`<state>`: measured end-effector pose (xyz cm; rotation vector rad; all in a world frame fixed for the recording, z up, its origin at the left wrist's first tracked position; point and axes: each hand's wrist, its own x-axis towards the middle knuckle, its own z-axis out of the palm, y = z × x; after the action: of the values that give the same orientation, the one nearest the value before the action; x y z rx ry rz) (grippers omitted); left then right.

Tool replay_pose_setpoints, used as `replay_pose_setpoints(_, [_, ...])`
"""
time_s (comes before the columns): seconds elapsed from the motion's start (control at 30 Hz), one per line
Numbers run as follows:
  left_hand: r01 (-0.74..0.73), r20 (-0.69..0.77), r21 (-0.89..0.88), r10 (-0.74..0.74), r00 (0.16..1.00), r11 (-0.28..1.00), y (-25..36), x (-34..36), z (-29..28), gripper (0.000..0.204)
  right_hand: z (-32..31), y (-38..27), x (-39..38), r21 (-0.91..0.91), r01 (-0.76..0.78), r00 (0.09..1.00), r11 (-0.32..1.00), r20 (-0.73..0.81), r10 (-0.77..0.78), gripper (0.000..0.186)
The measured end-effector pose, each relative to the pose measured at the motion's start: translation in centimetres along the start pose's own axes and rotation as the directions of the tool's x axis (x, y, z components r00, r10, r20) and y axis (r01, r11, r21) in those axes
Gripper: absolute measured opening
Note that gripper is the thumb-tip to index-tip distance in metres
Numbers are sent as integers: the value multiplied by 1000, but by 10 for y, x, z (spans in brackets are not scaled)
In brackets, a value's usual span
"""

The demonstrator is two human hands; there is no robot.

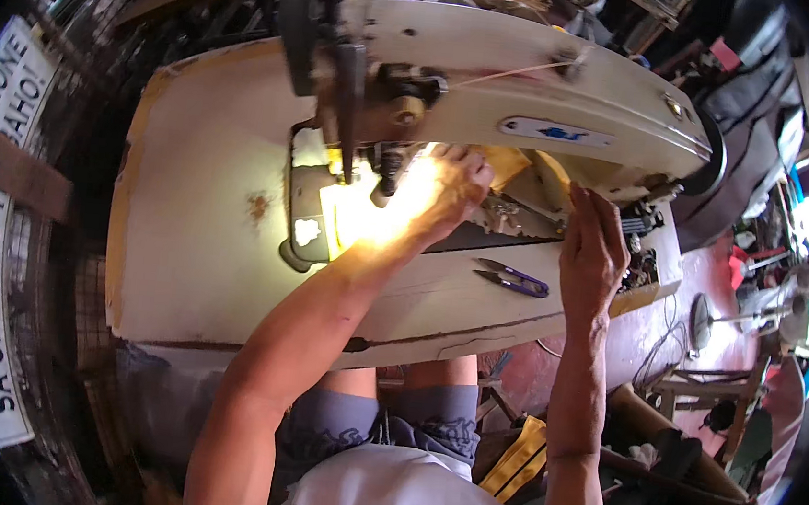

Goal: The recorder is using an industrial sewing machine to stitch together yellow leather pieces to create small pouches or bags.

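A cream sewing machine point(619, 108) stands across the table in front of me. My left hand point(448, 189) is beside the needle area, in strong lamp glare. Its fingers are curled against a piece of yellow fabric point(501, 165) under the machine arm. The glare hides the fabric's edge near the presser foot and much of that hand's detail. My right hand point(595, 245) is raised to the right of it, fingers pinched together on the far end of the yellow fabric, which curves up to it. Thread snips point(520, 280) with purple handles lie on the table between my forearms.
The pale table top point(199, 186) has a worn, cracked front edge. Small metal parts point(501, 211) lie under the machine arm. Folded yellow fabric point(516, 459) is by my right side. A standing fan point(701, 322) is at the right, and lettered white signs point(7, 343) at the left.
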<state>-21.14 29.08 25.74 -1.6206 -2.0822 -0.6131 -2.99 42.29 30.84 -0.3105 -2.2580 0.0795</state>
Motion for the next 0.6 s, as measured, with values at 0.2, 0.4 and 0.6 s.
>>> replay_pose_setpoints(0.2, [-48, -247, 1, 47, 968, 999, -4, -9, 31, 20, 10, -1, 6, 14, -25, 999, 1000, 26, 25, 33])
replay_pose_setpoints(0.4, [41, 101, -58, -35, 994, 997, 7, 13, 26, 20, 10, 7, -7, -8, -17, 997, 1000, 75, 18, 31])
replay_pose_setpoints(0.6, [122, -42, 82, -119, 992, 989, 4, 8, 44, 26, 31, 4, 1, -15, 14, 998, 1000, 55, -13, 27])
